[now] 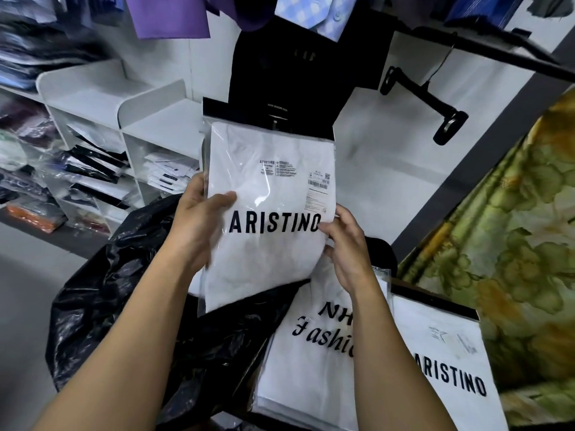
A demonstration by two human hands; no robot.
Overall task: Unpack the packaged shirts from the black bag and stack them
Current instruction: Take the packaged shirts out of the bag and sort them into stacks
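Head view: left hand [199,220] and right hand [347,248] grip the side edges of the upright packaged shirt [273,163], left thumb flat on its front, right fingers curled round its edge. Below the fingers lies the black bag [124,293]; under the right wrist, stacked packs [311,377].

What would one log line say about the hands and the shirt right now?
step: unpacking | left hand: holds shirt pack | right hand: holds shirt pack | bag: below | other packs: lying lower right

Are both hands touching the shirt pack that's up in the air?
Touching. In the head view the left hand lays its thumb on the front of the pack, and the right hand pinches its right edge.
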